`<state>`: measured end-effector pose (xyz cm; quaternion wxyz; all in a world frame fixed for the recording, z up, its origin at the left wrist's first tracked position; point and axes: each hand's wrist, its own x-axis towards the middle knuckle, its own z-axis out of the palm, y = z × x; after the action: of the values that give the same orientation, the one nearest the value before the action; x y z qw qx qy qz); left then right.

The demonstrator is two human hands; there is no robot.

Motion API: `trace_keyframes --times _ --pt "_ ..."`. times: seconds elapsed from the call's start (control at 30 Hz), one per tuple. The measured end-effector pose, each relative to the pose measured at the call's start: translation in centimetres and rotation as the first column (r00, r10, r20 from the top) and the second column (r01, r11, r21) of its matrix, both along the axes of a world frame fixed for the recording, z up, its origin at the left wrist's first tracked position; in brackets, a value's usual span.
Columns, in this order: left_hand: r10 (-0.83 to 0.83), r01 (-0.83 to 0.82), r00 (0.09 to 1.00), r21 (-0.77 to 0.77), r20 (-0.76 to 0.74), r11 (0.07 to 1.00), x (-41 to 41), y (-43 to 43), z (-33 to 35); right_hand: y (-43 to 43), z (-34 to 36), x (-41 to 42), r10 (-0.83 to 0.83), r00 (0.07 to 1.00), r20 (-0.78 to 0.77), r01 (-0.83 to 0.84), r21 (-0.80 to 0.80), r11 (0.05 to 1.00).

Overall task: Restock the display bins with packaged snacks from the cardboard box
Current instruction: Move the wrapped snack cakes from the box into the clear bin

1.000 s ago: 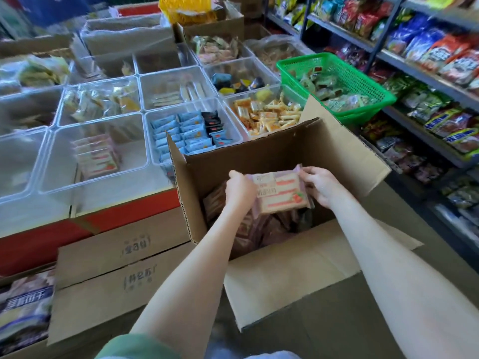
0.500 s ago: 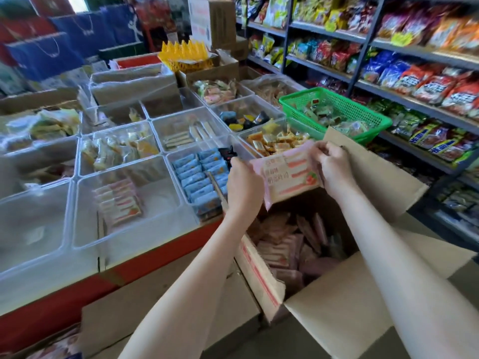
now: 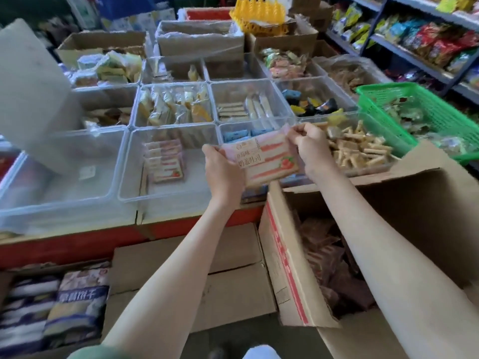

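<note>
Two hands were up over the display, and between them one pink-and-white snack packet (image 3: 261, 159) showed its printed face with a strawberry at one corner; whether more packets lay behind it I could not tell. The left hand (image 3: 223, 172) gripped its left edge, fingers curled behind and thumb on the front. The right hand (image 3: 308, 149) pinched the upper right corner, fingertips closed on the wrapper. The packet hung tilted in the air, above the front edge of the clear bin of blue packs (image 3: 241, 134) and touching nothing but the fingers.

To the left of it stood the clear bin (image 3: 124, 164) holding a row of matching pink packets (image 3: 164, 161), about five, overlapping, though the edges were too blurred to be sure. The rest of that bin's floor was bare.

One open cardboard box (image 3: 285, 255) stood below the right forearm, with brownish wrapped packets heaped inside; the arm crossed over its opening. Just right of the right hand was a bin of stick biscuits (image 3: 357, 149), and beyond that one green basket (image 3: 414, 104). A closed carton (image 3: 233, 281) sat on the floor under the left forearm, and shelves of bagged snacks (image 3: 427, 47) ran along the right.
</note>
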<state>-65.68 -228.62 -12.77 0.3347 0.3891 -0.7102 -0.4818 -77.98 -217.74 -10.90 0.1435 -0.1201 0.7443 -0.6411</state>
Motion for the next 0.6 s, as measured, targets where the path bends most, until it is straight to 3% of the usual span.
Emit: trace_keyframes --times 0.17,0.43,0.6 --pt "0.089 -0.087 0.995 -0.036 0.042 0.996 2.1 -6.9 -2.9 -8.1 -2.3 0.1 0.111 0.992 -0.054 -0.100 0.178 0.979" --pt "0.140 -0.128 0.975 -0.077 0.171 0.989 5.1 -16.8 -7.0 -19.1 -7.0 1.5 0.224 0.966 -0.132 -0.129 0.505 0.853" --pt "0.111 -0.075 0.911 -0.106 0.397 0.992 5.6 -22.9 -9.2 -24.0 -10.1 2.2 0.211 0.970 -0.121 -0.108 0.563 0.820"
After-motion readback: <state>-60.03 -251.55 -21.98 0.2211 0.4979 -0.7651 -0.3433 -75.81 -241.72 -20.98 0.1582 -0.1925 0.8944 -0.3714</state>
